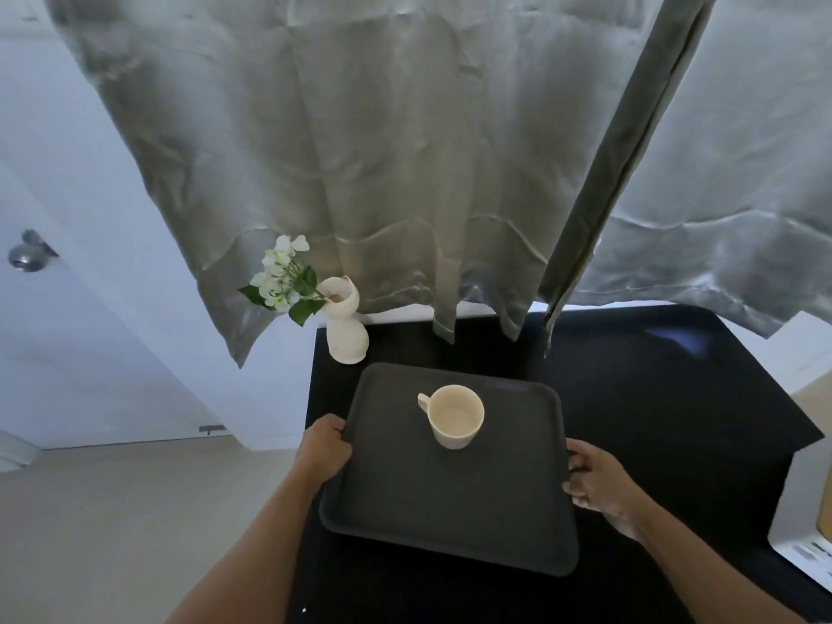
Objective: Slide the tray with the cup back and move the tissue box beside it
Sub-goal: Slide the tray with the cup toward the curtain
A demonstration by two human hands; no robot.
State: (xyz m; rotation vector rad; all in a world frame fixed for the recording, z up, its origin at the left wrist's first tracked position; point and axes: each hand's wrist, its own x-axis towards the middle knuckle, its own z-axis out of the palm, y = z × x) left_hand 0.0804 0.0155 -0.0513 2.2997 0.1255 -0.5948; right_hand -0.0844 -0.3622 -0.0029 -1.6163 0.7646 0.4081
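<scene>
Left hand (pixel 325 448) and right hand (pixel 594 481) each curl fingers tight around opposite side edges of the dark tray (pixel 450 497) on the black table (pixel 653 398), cream cup (pixel 454 416) upright on its far half, tissue box (pixel 806 511) at right edge.

Dim, cool daylight filtering through curtain (pixel 405 173); faint glare patch on black table (pixel 675 342); wide-angle bowing at edges; right-edge box (pixel 806 524) soft, blurred.
</scene>
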